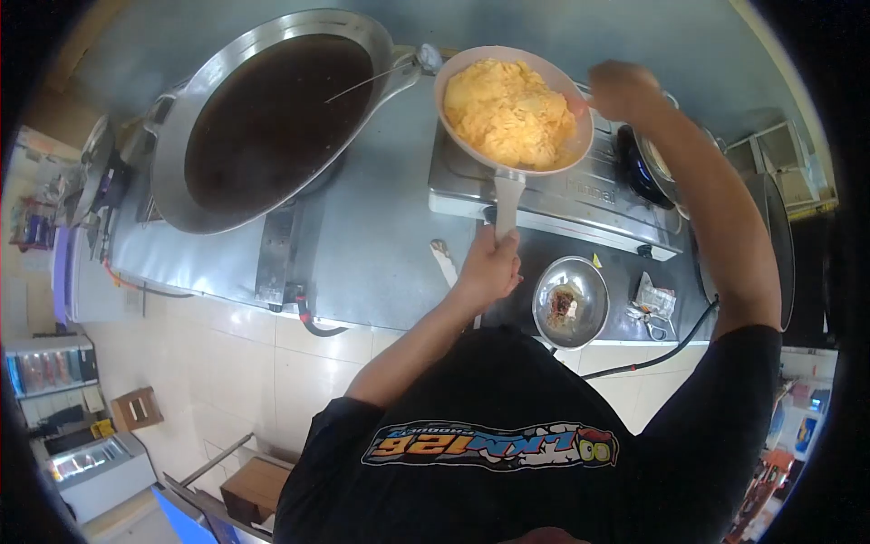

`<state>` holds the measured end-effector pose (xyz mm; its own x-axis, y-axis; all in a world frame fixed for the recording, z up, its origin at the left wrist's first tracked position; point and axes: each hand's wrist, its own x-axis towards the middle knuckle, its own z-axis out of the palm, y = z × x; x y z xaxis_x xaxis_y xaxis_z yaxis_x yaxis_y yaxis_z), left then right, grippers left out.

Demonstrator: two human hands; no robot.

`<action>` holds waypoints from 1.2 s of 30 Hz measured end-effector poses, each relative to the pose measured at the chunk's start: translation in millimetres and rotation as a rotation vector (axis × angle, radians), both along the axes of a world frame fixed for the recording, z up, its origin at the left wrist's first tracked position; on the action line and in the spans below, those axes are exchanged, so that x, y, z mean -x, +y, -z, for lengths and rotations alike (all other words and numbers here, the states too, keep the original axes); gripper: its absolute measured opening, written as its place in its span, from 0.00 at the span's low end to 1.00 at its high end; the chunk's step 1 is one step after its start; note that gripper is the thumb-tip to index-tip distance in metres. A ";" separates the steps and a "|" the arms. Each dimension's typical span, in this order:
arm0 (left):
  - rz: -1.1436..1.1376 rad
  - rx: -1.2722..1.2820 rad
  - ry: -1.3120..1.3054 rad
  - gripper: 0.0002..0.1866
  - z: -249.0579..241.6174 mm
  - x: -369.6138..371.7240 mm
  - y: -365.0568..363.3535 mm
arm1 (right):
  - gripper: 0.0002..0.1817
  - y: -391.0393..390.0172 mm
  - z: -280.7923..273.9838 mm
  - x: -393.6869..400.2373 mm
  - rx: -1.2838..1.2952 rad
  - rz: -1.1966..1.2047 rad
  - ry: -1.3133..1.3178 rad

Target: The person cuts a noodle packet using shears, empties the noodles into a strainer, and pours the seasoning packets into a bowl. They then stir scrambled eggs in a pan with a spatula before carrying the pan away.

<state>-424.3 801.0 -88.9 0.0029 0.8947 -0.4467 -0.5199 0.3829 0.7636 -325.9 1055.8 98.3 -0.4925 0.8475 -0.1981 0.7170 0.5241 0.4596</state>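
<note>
counter: brushed metal | wok: shiny steel | bowl: glossy metal | pan: matt pale coating

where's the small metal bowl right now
In the head view, the small metal bowl sits on the counter's near edge, right of the left hand holding the frying pan, just below the gas stove.

Readable text: one shirt print, one faint stove badge.

Black T-shirt, lower centre of the frame: colourful graphic, upside down to the camera, reads roughly "LKN126", with a smaller line above it too small to read. Gas stove, front panel, upper centre-right: a brand mark is there but too blurred to make out. Packaging on shelves at the far left edge: unreadable.
</note>
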 end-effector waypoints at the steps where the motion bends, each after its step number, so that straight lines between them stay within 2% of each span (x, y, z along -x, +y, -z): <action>1: 0.005 0.003 -0.014 0.12 0.6 0.5 -0.9 | 0.16 3.9 -3.2 -6.4 0.087 0.100 -0.058; 2: 0.033 0.008 -0.005 0.12 0.2 2.0 -0.9 | 0.18 10.8 -8.2 -15.3 0.168 0.200 -0.118; 3: 0.058 0.008 0.004 0.11 -1.1 4.4 0.6 | 0.19 40.6 13.9 -57.0 0.214 0.004 -0.059; 5: 0.109 0.012 0.032 0.11 -2.4 8.1 2.1 | 0.20 55.6 56.8 -86.7 0.308 0.003 0.178; 6: 0.136 0.014 0.056 0.11 -2.3 9.4 2.4 | 0.19 38.8 66.2 -85.8 0.351 0.199 0.361; 9: 0.173 0.009 0.092 0.11 -6.6 12.4 1.3 | 0.19 5.1 90.1 -77.6 0.200 0.062 0.628; 12: 0.155 0.009 0.087 0.12 -8.2 9.3 -0.9 | 0.17 -40.4 84.9 -62.9 0.155 0.018 0.737; 14: 0.130 0.008 0.076 0.12 -8.1 7.3 -0.6 | 0.16 -73.4 92.3 -49.8 0.061 -0.002 0.620; 15: 0.126 0.008 0.074 0.12 -5.5 7.2 -0.5 | 0.15 -87.9 90.2 -40.1 0.040 0.066 0.444; 18: 0.098 -0.002 0.053 0.12 -1.1 6.0 -1.4 | 0.17 -106.5 86.9 -46.6 -0.042 -0.011 0.332; 21: 0.062 -0.010 0.013 0.12 0.3 4.3 -2.6 | 0.23 -136.0 84.8 -72.2 -0.130 -0.246 0.238; 24: 0.063 0.001 -0.011 0.12 -3.9 2.5 -4.3 | 0.28 -159.5 69.7 -89.8 -0.158 -0.351 0.204; 26: 0.063 0.001 -0.019 0.12 -5.8 2.2 -3.8 | 0.27 -168.6 47.3 -95.4 -0.134 -0.335 0.140; 28: 0.052 -0.007 -0.031 0.12 -5.4 1.6 -2.9 | 0.27 -163.8 44.4 -91.4 -0.095 -0.311 0.119; 30: 0.043 0.010 -0.008 0.12 -5.9 -1.0 -2.1 | 0.28 -150.2 67.3 -81.2 -0.038 -0.250 0.145; 32: 0.048 0.015 0.009 0.12 -7.6 -5.4 -3.4 | 0.26 -101.4 104.8 -69.1 -0.117 -0.263 0.184; 34: 0.052 0.006 0.023 0.12 -9.2 -2.3 -3.2 | 0.22 -79.5 76.6 -51.0 -0.136 -0.234 0.205; 36: 0.071 0.002 0.034 0.12 -6.5 3.3 -2.6 | 0.20 -87.1 22.1 -52.6 -0.094 -0.275 0.263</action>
